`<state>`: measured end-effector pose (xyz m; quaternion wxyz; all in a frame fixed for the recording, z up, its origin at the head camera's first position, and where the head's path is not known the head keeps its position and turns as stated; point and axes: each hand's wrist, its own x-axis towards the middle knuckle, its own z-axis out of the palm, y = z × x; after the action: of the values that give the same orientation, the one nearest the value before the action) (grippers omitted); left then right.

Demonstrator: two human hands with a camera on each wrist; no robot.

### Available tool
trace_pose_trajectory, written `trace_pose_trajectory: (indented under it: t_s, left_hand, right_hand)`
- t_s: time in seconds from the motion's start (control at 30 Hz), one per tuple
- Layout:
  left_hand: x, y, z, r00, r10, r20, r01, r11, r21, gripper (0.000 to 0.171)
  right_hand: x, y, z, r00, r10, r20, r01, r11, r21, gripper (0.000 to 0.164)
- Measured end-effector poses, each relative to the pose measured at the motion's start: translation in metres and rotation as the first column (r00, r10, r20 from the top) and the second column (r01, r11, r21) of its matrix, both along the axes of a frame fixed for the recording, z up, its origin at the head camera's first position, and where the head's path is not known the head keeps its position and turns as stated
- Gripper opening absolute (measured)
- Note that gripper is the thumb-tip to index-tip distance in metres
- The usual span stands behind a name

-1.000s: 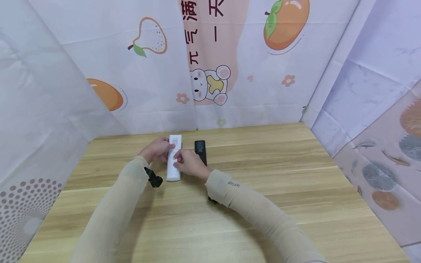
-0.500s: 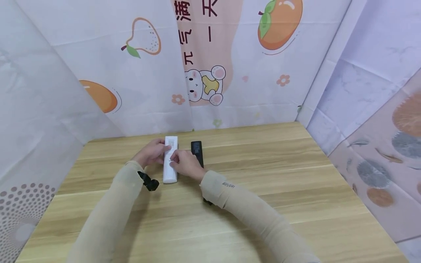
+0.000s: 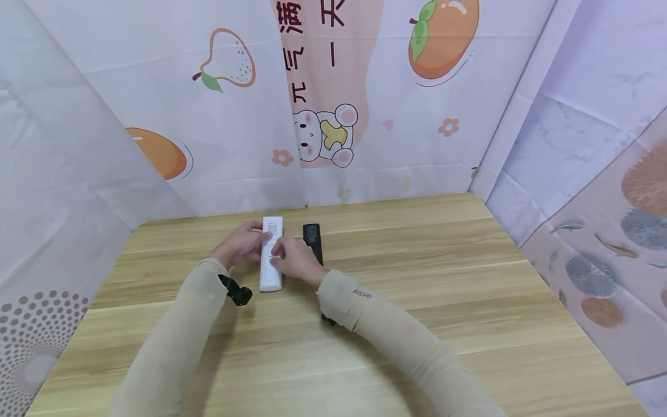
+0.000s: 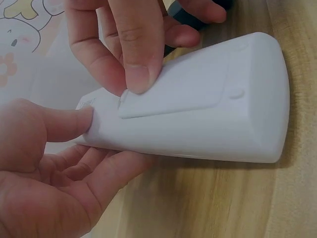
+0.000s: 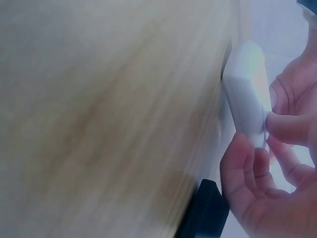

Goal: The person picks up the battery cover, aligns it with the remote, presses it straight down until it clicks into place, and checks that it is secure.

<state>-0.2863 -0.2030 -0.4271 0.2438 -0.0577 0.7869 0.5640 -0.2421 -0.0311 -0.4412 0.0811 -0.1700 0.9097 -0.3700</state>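
Observation:
A white remote control point(image 3: 270, 280) lies on the table with its back facing up. My left hand point(image 3: 241, 245) grips its far part, thumb on top and fingers along the left side and underneath. At the remote's middle is my right hand point(image 3: 298, 260), fingers bent. In the left wrist view, the right thumb and a finger pinch the inner edge of the battery cover point(image 4: 190, 84), which sits in place in the casing. The right wrist view shows the remote's end and side point(image 5: 242, 89), with right fingertips against it.
A black remote-like object point(image 3: 311, 234) lies just right of the white remote, partly under the right hand and forearm. The wooden table point(image 3: 443, 278) ends at a printed curtain point(image 3: 234, 168) close behind. More curtain hangs on both sides.
The head view has shifted slightly to the right since one second ago. Both hands stay at the white remote, with hardly any visible finger motion.

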Motion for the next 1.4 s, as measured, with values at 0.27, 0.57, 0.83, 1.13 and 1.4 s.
trace_pose_trajectory:
  t_s: [0.27, 0.57, 0.83, 1.13, 1.4]
  left_hand:
    - [0.0010, -0.0009, -0.0046, 1.000, 0.013, -0.022, -0.013, 1.000, 0.009, 0.049]
    - [0.0015, 0.0003, -0.0038, 0.999, 0.015, -0.041, -0.015, 1.000, 0.017, 0.049]
    - [0.0001, -0.0005, -0.0041, 1.000, 0.017, -0.009, -0.017, 1.000, 0.006, 0.053]
    - [0.0009, 0.0027, -0.0051, 0.999, 0.022, -0.026, -0.021, 1.000, 0.021, 0.053]
    - [0.0019, 0.0029, -0.0043, 0.999, 0.013, -0.041, -0.012, 1.000, 0.023, 0.055]
  right_hand:
    - [-0.0003, -0.0005, -0.0040, 1.000, -0.003, 0.019, 0.004, 1.000, -0.029, 0.007]
    - [-0.0001, -0.0019, -0.0014, 0.988, -0.059, 0.145, 0.071, 0.994, -0.080, 0.010]
    - [-0.0004, -0.0022, -0.0058, 0.973, -0.084, 0.216, 0.118, 0.982, -0.146, 0.036]
    - [-0.0020, -0.0010, -0.0049, 0.932, -0.112, 0.346, 0.192, 0.959, -0.207, 0.068]
    - [0.0014, 0.0004, -0.0013, 0.916, -0.043, 0.399, 0.166, 0.946, -0.279, 0.030]
